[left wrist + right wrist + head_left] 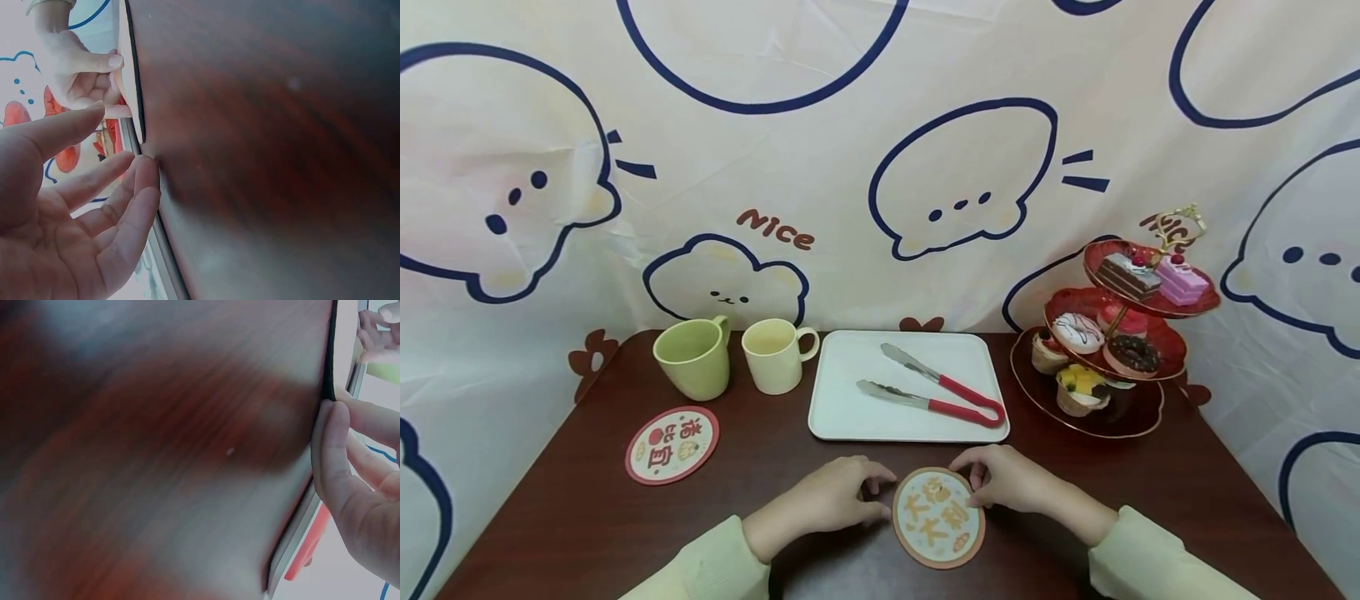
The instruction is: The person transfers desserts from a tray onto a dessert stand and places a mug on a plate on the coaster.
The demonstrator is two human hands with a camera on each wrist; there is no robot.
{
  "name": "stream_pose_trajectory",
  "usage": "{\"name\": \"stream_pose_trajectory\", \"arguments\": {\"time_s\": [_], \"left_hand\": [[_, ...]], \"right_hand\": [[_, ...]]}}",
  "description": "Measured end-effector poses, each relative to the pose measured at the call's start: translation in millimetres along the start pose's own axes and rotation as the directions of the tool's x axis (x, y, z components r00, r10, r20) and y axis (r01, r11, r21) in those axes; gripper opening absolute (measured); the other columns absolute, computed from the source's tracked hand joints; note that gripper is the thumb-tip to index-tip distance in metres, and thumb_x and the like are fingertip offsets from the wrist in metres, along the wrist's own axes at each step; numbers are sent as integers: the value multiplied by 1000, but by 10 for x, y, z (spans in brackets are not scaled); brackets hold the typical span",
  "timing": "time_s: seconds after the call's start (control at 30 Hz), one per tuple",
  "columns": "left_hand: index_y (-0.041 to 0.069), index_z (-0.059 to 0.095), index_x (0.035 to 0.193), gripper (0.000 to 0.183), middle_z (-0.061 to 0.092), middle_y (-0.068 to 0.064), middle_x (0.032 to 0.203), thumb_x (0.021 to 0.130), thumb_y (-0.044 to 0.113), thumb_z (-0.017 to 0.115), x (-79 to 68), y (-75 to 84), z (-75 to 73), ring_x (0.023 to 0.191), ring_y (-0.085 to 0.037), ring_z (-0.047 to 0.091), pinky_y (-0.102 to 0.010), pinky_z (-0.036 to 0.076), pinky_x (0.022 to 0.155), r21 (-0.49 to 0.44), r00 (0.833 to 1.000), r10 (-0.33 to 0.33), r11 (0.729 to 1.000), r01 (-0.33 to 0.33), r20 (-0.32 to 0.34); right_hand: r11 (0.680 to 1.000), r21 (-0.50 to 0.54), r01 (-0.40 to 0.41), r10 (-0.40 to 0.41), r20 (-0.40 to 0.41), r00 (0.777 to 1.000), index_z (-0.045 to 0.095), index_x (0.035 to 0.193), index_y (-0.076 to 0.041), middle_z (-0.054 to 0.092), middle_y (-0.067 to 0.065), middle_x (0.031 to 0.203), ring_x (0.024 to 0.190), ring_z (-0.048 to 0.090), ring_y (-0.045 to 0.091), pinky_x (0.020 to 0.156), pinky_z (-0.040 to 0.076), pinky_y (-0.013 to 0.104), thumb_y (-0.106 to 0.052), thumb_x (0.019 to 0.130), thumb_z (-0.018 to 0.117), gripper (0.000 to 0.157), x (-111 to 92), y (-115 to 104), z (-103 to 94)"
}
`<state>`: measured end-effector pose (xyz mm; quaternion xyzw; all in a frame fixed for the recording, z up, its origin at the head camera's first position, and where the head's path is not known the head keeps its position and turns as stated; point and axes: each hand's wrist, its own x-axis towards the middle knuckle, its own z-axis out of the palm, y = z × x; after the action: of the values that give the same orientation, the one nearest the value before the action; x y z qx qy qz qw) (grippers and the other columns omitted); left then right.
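Fingers and thumb of the right hand pinch the upper right edge of a round coaster, while those of the left hand are loosely bent and parted, just beside its left edge and holding nothing. The coaster is at the near side of the table, a thin flat disc with a tan border, a pale face bearing yellow-orange characters, and a black layer along its underside. A second coaster, red-rimmed, lies farther left, near a tapered green mug and a smooth cream mug. Beyond the hands sits a white tray, rectangular with rounded corners, carrying splayed tongs with shiny metal ends and red grips. To the right rises a tiered stand of glossy red plates edged in gold, with blocky cake slices on top, ring-shaped doughnuts midway and tartlets at the bottom. The tabletop is dark reddish brown, streaked like wood grain and softly reflective. Behind it hangs a creased white cloth, printed with thick navy outlines of puffy faces, brown flowers and the word "Nice". Pale green sleeves end at both wrists.
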<state>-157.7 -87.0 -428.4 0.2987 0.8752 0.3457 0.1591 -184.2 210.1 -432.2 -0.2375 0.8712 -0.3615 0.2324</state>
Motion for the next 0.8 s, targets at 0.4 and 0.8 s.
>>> {"name": "stream_pose_trajectory", "arguments": {"time_s": [0.4,0.8], "left_hand": [[5,74,116,28,65,6,89,90,16,79,15,16,-15,67,0,57,-24,50,70,-43,999,22,999,-21,30],[5,74,114,23,62,13,83,93,12,75,38,-2,-35,65,0,58,-22,49,68,-60,998,43,997,-40,43]], "right_hand": [[1000,3,15,-15,-2,1000,69,118,-4,59,-1,78,60,55,10,54,48,29,-11,86,82,35,-170,318,-175],[990,87,-112,117,-51,992,68,114,-1,58,4,77,64,56,21,55,45,29,-3,84,81,32,-410,341,-296]]}}
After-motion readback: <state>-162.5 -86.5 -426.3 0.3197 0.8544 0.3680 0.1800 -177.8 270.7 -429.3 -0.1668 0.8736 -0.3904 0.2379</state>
